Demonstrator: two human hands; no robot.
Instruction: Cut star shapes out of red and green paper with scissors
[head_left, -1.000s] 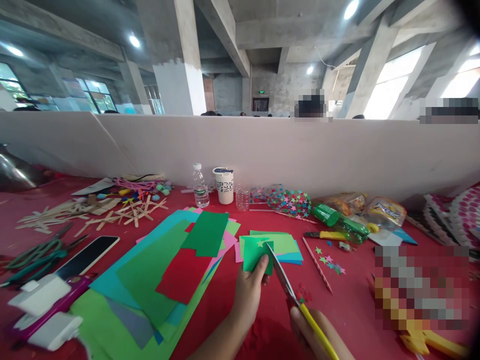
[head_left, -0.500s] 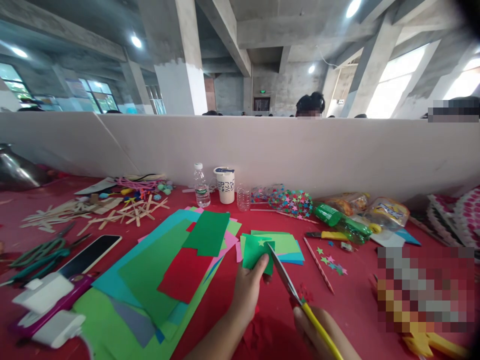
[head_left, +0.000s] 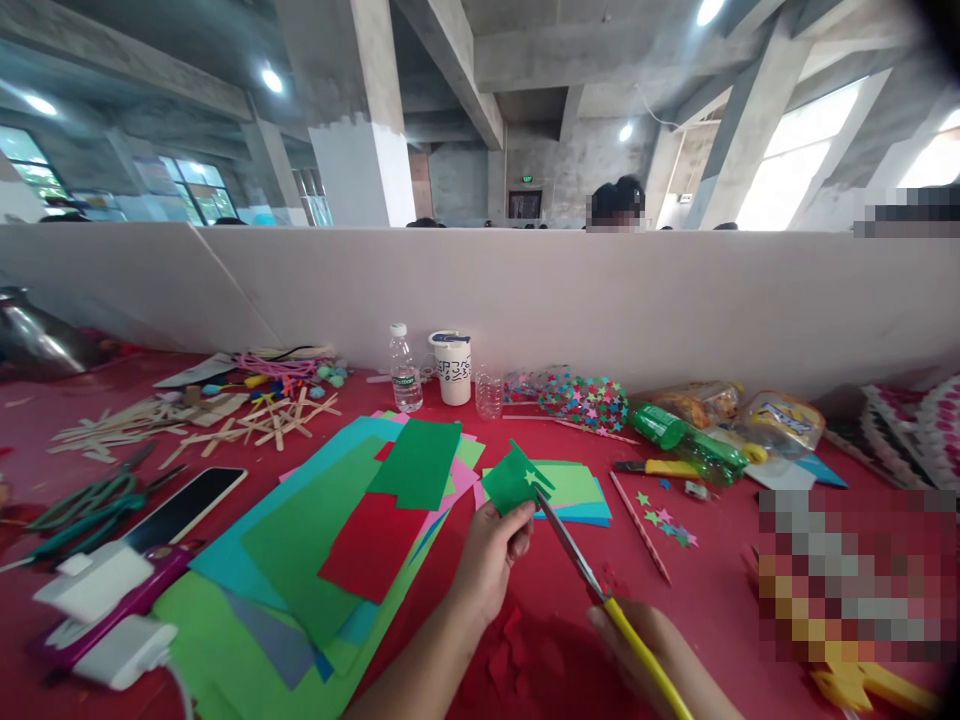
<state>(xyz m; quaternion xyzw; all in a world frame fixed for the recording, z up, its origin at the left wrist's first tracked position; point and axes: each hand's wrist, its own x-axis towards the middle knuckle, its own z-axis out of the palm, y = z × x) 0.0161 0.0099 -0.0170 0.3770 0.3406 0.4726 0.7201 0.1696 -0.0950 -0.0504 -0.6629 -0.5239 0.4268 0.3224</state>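
My left hand (head_left: 491, 555) pinches a piece of dark green paper (head_left: 510, 478) by its lower edge. A light green star (head_left: 531, 478) shows on that paper, and a slit runs in from the paper's right side. Yellow-handled scissors (head_left: 574, 555) are in my right hand (head_left: 637, 640), blades pointing up and left. Their tips touch the green paper just below the star. The fingers of my right hand are partly hidden behind the yellow handle. Behind the held piece lie light green and blue sheets (head_left: 581, 485). Red paper scraps (head_left: 510, 655) lie below my hands.
Stacked coloured paper (head_left: 292, 545) spreads to the left, near a phone (head_left: 187, 508) and chargers (head_left: 94, 580). A water bottle (head_left: 405, 370) and a cup (head_left: 452, 370) stand by the white partition (head_left: 525, 300). To the right are a box cutter (head_left: 656, 468), a striped straw (head_left: 640, 525) and small stars (head_left: 667, 520).
My left hand has turned the green paper, so it now sits tilted with a slit visible at its right. The scissors have shifted slightly, tips still at the paper.
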